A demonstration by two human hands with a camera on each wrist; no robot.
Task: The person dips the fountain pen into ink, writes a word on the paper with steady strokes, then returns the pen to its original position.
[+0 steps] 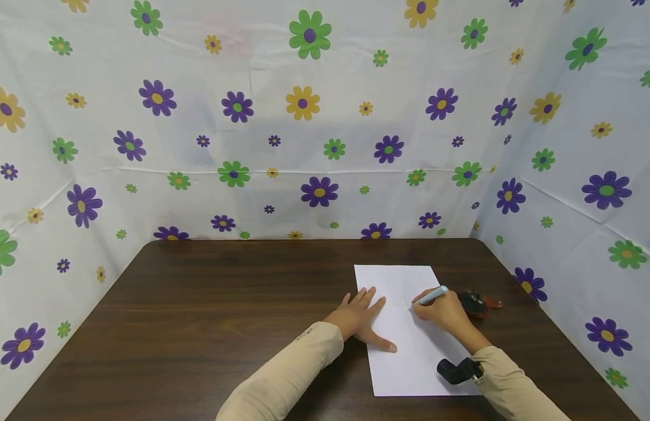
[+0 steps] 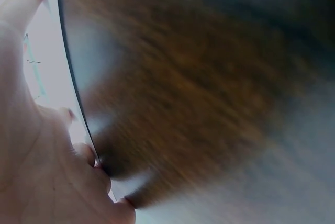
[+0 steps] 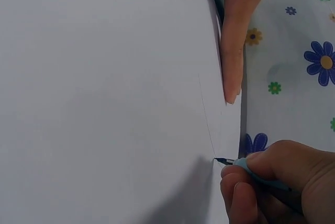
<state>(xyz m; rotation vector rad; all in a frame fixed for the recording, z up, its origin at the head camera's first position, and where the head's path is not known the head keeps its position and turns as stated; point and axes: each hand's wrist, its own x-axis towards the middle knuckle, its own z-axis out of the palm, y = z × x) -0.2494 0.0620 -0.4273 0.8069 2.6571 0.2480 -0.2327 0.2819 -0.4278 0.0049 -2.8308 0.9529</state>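
A white sheet of paper [image 1: 404, 374] lies on the dark wooden table, with a few thin lines drawn on it. My left hand [image 1: 360, 318] rests on its left edge, fingers spread and thumb reaching over the sheet. In the left wrist view, that palm [image 2: 42, 166] is seen side-on along the paper's edge. My right hand [image 1: 445, 313] pinches a light blue pen [image 1: 433, 294] over the upper right of the sheet. From the right wrist, the pen's dark tip [image 3: 225, 160] meets the paper at the end of a thin line.
Just beyond my right hand sits a dark rounded object [image 1: 474, 304] with reddish-brown ends, partly hidden. A black curved device [image 1: 456, 371] is strapped at my right wrist, over the paper. Flowered white cloth [image 1: 314, 140] stands behind and beside the wooden table [image 1: 188, 327].
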